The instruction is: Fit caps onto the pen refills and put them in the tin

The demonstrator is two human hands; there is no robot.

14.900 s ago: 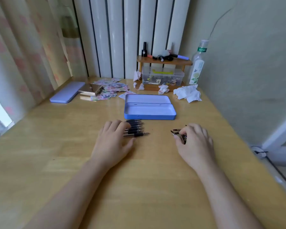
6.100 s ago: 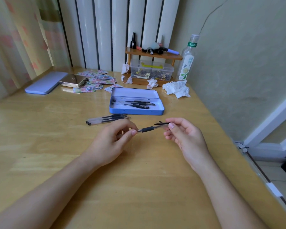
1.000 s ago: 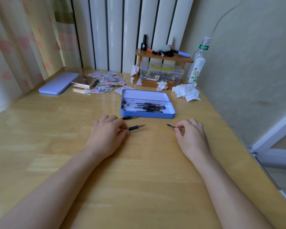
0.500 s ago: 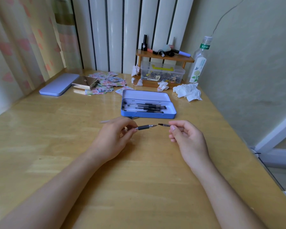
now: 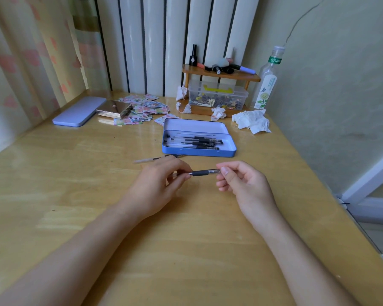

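Note:
Both hands meet over the wooden desk just in front of the open blue tin (image 5: 199, 152). My left hand (image 5: 157, 188) pinches a pen refill (image 5: 200, 173) with a dark grip. My right hand (image 5: 245, 184) holds the cap (image 5: 214, 171) on the refill's tip; the cap's far end is hidden behind my fingers. Several capped refills (image 5: 197, 142) lie lengthwise inside the tin. One more refill (image 5: 148, 160) lies on the desk just beyond my left hand, partly hidden by it.
A lilac tin lid (image 5: 80, 111) lies far left beside a gold box (image 5: 115, 109) and scattered stickers (image 5: 146, 107). At the back stand a wooden shelf (image 5: 221, 74), a clear plastic box (image 5: 217, 98) and a bottle (image 5: 266, 85). Crumpled tissue (image 5: 252, 122) lies right of the tin.
My hands have come together: half a second ago the cap in my right hand was a little apart from the refill's tip, now it sits on the tip.

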